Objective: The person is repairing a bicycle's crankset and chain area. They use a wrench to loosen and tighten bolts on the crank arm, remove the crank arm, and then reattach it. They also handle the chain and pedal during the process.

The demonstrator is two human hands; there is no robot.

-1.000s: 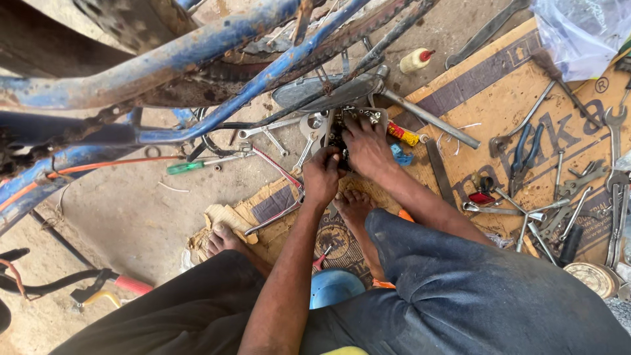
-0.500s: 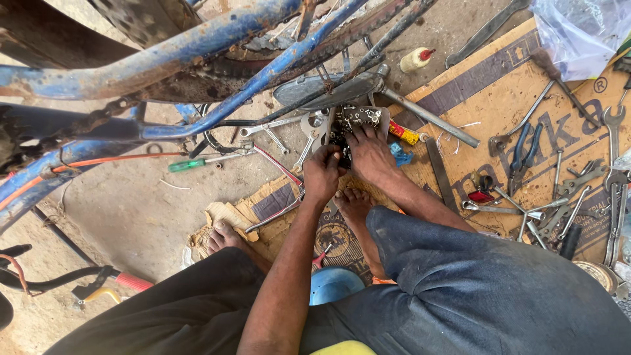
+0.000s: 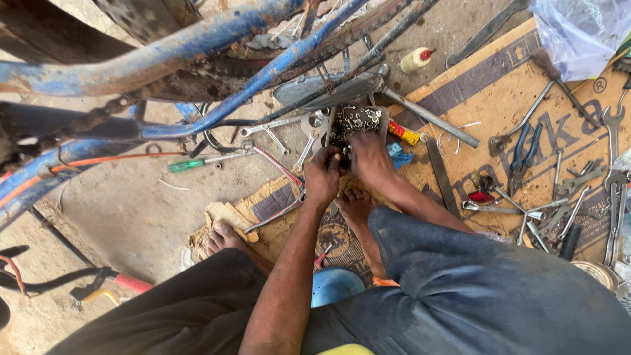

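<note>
Head view: both hands, left hand (image 3: 323, 176) and right hand (image 3: 368, 158), pinch together in a parts tray (image 3: 358, 119).

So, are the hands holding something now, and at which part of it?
It cannot be told. Both the left hand and the right hand reach into the box of small metal parts, fingers curled, but any grasped piece is hidden.

Wore dark trousers (image 3: 460, 289), faded blue-grey w/ dusty pale patches at right thigh, near-black at left leg (image 3: 158, 315). Arms bare, no sleeves visible. Left hand (image 3: 322, 177) & right hand (image 3: 369, 158) ungloved, grimy. Feet bare: left foot (image 3: 227, 238), right foot (image 3: 355, 205). No watch/rings discernible.
</note>
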